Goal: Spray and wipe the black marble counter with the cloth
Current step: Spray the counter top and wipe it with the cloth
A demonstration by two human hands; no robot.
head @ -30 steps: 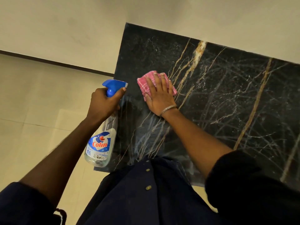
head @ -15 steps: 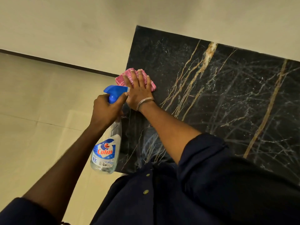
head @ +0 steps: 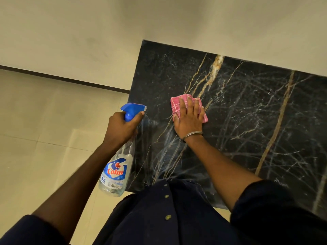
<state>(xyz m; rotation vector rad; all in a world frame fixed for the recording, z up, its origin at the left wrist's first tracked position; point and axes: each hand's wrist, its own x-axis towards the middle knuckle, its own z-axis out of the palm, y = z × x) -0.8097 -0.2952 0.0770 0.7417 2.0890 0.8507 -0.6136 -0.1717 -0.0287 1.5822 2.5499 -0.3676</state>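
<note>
The black marble counter (head: pixel 256 121) with gold and white veins fills the right half of the view. A folded pink cloth (head: pixel 177 105) lies flat on it near the left end, pressed down by my right hand (head: pixel 189 119), palm down with fingers spread over it. My left hand (head: pixel 122 128) grips the neck of a clear spray bottle (head: pixel 116 172) with a blue trigger head and a blue Colin label. The bottle hangs just off the counter's left edge, nozzle pointing toward the marble. White spray droplets speckle the stone beyond the cloth.
A plain cream wall (head: pixel 88 32) runs behind the counter. Beige floor tiles (head: pixel 44 129) with a dark skirting strip (head: pixel 62 78) lie to the left. My dark blue buttoned garment (head: pixel 168 218) touches the counter's front edge.
My right hand slid the cloth left to the counter's edge, then back right onto the marble. The left hand has kept hold of the bottle beside the edge.
</note>
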